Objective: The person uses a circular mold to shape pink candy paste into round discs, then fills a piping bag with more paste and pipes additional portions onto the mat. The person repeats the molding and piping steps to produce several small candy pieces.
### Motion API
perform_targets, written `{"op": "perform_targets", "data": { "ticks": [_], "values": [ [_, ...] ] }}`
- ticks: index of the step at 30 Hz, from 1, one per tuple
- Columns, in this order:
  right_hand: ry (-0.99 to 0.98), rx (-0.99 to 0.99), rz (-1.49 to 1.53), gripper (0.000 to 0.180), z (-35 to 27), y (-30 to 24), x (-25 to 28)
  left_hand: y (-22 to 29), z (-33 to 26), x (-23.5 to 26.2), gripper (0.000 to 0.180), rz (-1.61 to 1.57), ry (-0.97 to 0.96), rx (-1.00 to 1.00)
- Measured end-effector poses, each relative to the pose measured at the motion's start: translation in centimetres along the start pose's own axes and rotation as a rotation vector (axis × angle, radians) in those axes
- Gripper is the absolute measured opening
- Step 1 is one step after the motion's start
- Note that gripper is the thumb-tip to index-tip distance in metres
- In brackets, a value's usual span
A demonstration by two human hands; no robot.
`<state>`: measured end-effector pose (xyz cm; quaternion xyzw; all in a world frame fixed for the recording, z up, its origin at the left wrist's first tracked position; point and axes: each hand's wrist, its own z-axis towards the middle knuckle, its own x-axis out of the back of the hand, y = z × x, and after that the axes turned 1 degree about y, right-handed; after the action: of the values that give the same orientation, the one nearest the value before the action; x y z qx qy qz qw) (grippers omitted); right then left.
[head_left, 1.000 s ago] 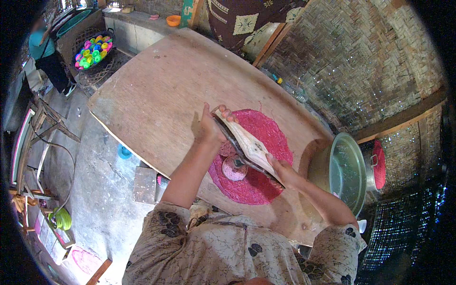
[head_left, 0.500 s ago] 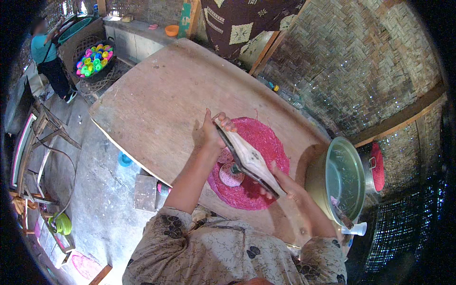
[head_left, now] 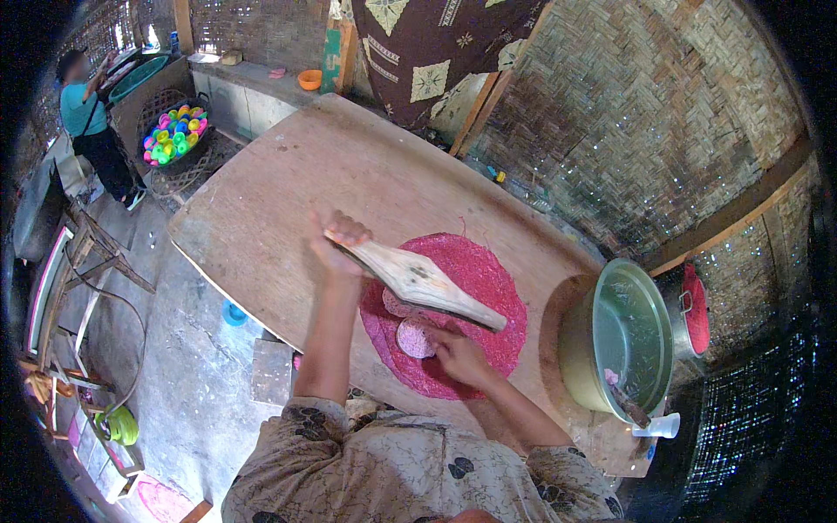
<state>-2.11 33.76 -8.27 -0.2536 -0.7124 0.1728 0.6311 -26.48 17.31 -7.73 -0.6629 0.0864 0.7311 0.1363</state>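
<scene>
My left hand (head_left: 349,244) is closed round the upper left end of a long pale wooden tool (head_left: 418,277). The tool is wide in the middle and narrows to a grip at each end; it is tilted down to the right, and its right end is free. Under it lies a flat, round, deep pink piece (head_left: 484,288) with a rough, stringy surface. On this rest small pale pink speckled discs, one (head_left: 413,338) in plain view, another partly covered by the tool. My right hand (head_left: 458,356) has its fingers bent together at the nearer disc's right edge; the fingertips are partly hidden.
The wooden table (head_left: 261,183) carries a large green basin (head_left: 571,349) at the right, with a stick leaning in it and a white cup (head_left: 663,425) beside it. Far left, a person (head_left: 91,122) stands near a basket of colourful plastic pieces (head_left: 174,135). A wooden frame (head_left: 83,261) stands left.
My right hand has let go of the tool's right end and dropped to the disc beneath. My left hand has moved left and up with the tool, uncovering more of the nearer disc.
</scene>
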Motion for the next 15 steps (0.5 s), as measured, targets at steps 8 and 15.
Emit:
{"op": "perform_targets", "data": {
  "ticks": [8,15],
  "values": [
    [0.211,0.178,-0.322,0.033,1.4,0.8,-0.1,8.4,-6.3,-14.9,0.072,0.591,-0.455,-0.158],
    [0.267,0.218,-0.344,0.038,0.9,-0.1,0.6,10.0,-10.8,-15.5,0.084,0.88,-0.52,-0.164]
  ]
}}
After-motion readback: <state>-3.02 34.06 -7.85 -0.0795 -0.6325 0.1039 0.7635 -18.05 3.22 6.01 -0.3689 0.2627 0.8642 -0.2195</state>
